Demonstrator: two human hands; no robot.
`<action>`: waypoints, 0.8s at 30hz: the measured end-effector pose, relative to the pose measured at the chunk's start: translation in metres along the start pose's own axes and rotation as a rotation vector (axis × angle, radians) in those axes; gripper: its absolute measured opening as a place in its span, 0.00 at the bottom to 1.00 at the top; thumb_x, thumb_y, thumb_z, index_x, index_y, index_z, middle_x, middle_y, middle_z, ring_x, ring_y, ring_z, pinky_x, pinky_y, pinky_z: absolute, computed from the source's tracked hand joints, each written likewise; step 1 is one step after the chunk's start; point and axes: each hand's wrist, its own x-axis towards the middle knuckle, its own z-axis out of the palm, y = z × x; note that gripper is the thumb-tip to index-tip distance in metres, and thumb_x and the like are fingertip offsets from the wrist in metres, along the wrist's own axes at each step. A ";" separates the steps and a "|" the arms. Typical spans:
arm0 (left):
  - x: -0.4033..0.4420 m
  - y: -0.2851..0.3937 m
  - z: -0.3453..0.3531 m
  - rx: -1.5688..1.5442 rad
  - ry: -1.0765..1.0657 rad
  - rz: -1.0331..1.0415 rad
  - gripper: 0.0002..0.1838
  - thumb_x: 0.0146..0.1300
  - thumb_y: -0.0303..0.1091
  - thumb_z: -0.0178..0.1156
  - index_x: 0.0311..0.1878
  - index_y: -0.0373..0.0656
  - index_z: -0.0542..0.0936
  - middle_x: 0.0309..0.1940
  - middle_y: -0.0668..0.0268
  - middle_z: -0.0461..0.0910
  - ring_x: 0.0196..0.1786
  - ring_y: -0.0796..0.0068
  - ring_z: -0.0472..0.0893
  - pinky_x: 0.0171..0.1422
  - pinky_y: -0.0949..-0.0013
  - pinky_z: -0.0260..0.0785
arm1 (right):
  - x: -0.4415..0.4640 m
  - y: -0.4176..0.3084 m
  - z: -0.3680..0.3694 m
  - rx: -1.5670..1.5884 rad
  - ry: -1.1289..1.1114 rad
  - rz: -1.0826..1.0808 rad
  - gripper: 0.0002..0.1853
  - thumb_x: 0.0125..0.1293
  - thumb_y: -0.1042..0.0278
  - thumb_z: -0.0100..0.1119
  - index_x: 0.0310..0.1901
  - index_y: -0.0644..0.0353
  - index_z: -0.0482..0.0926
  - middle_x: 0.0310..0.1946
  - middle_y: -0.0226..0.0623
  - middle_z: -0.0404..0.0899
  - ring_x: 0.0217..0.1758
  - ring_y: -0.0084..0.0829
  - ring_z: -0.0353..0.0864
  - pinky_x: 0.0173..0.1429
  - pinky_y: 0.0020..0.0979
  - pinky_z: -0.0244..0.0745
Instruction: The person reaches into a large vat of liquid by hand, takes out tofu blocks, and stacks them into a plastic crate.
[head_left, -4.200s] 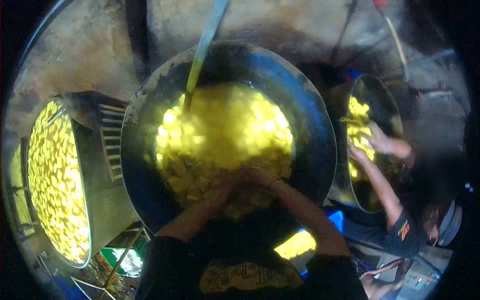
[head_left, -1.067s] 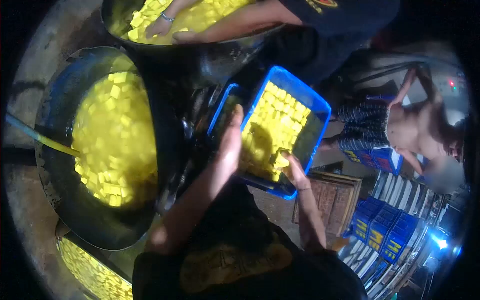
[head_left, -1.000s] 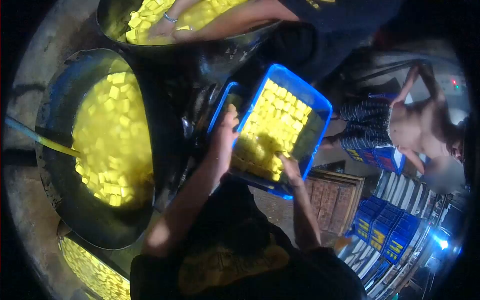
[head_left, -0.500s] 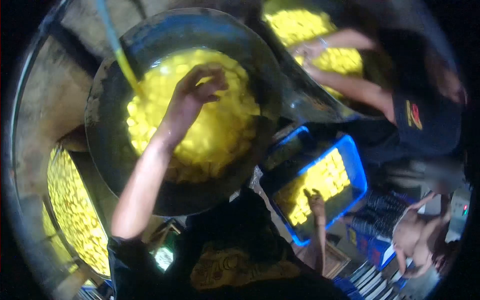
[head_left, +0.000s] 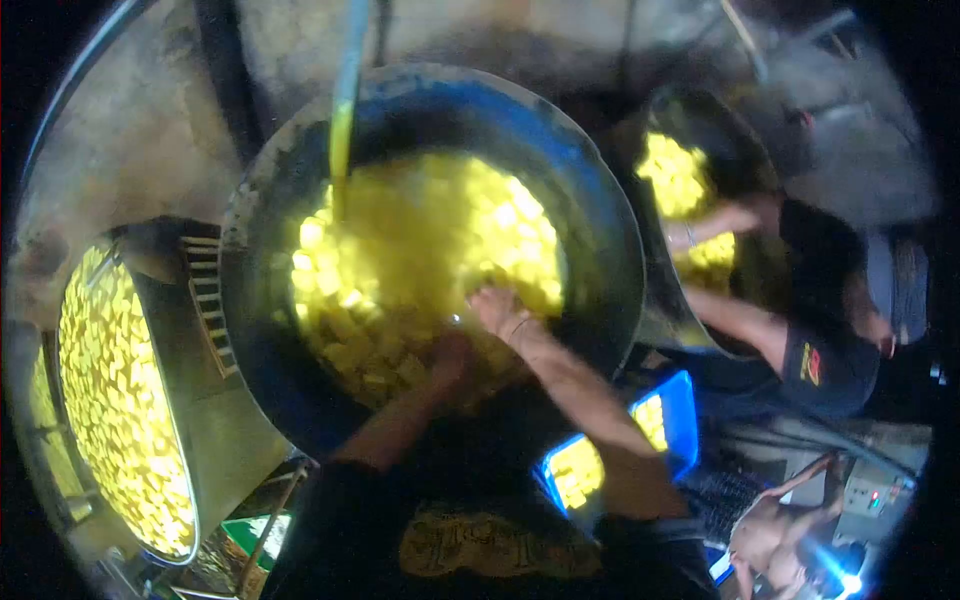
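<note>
A big dark wok (head_left: 610, 250) holds yellow liquid and many yellow blocks that look like tofu (head_left: 515, 215). My left hand (head_left: 453, 358) is low over the near part of the wok, dark and blurred, its fingers lost in shadow. Beside it, my right hand (head_left: 497, 312) reaches down at the tofu blocks, close to my left hand. Blur hides its fingertips and anything in them. A pole (head_left: 342, 140), blue above and yellow below, stands in the wok at its far left side.
At left, a large container (head_left: 190, 520) is full of yellow pieces. A blue crate (head_left: 682, 410) with yellow blocks stands at lower right, partly behind my right arm. A co-worker (head_left: 825, 290) reaches into another wok (head_left: 745, 130); another person (head_left: 780, 535) is at lower right.
My right hand has moved from the blue crate up into the wok. My left hand has come down and nearer to me from above the wok's middle. The view has shifted.
</note>
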 end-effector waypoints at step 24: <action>0.143 -0.116 -0.103 0.052 0.121 0.211 0.21 0.60 0.42 0.54 0.57 0.51 0.73 0.63 0.53 0.64 0.65 0.55 0.64 0.68 0.53 0.58 | 0.252 -0.024 -0.128 0.294 0.369 -0.108 0.26 0.53 0.62 0.60 0.57 0.52 0.73 0.40 0.47 0.78 0.44 0.48 0.77 0.41 0.45 0.74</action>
